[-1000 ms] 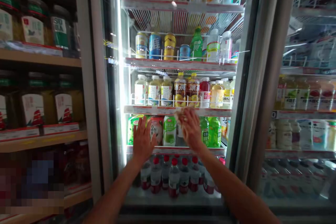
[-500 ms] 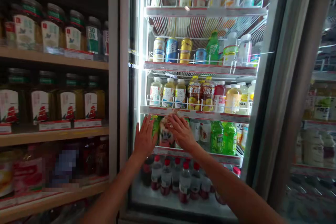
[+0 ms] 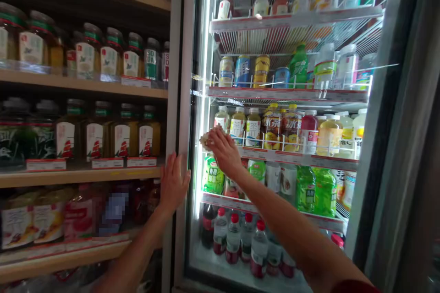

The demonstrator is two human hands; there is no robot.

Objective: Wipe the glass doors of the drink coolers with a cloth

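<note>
My right hand (image 3: 224,150) presses a crumpled pale cloth (image 3: 206,141) against the glass door of a lit drinks fridge, near the glass's left edge. Its fingers lie over the cloth, partly hiding it. My left hand (image 3: 174,182) rests with outstretched fingers on the upright metal frame (image 3: 184,233) between the fridge and the wooden shelves, holding nothing. Behind the glass near my right hand are tea bottles (image 3: 237,124) on a wire shelf and a green bottle (image 3: 213,175) one level lower.
Wooden shelves (image 3: 85,175) with bottles (image 3: 66,135) and price tags stand at left. Inside the fridge are cans (image 3: 261,71), more bottles, and red-capped bottles (image 3: 260,247) at the bottom. A wide metal door edge (image 3: 388,160) bounds the fridge at right.
My right hand has moved the cloth left and up across the glass. My left hand has shifted from the glass to the frame at left. The view has turned leftward.
</note>
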